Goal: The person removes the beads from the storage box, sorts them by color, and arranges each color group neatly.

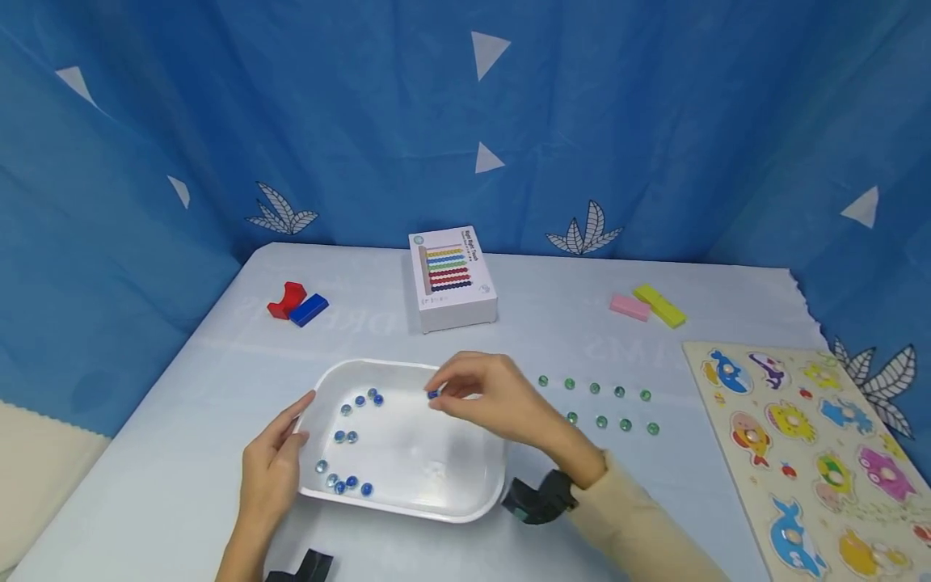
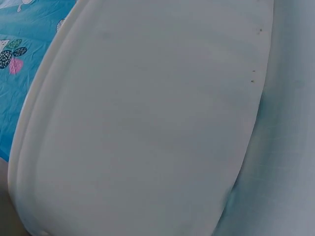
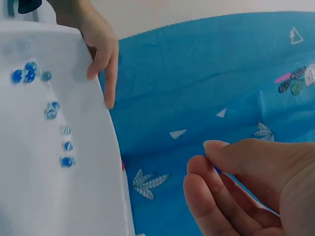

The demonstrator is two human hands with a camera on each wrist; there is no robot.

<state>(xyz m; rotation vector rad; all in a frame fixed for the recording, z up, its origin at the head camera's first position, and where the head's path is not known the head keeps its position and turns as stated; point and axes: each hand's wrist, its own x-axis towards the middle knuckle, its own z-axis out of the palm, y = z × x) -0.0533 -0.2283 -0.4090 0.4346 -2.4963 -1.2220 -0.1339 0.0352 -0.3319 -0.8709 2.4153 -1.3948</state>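
A white tray (image 1: 407, 511) lies on the table, with several blue and clear glass marbles (image 1: 339, 436) scattered along its left side. My left hand (image 1: 271, 465) holds the tray's left rim, thumb on the inner side and fingers along the outside. Over the tray's far right part, my right hand (image 1: 502, 400) pinches a blue marble (image 1: 433, 394) between thumb and fingertips. In the right wrist view the right hand (image 3: 241, 184) mostly hides that marble. A pale, smooth tray surface (image 2: 147, 118) fills most of the left wrist view; the left fingers are out of sight there.
Green marbles (image 1: 595, 388) lie in two rows right of the tray. Behind it stands a white box (image 1: 458, 311) with an abacus picture. Red (image 1: 291, 299) and blue blocks (image 1: 309, 310) sit far left, pink (image 1: 629, 306) and yellow ones (image 1: 659, 305) far right. An animal puzzle board (image 1: 727, 412) occupies the right.
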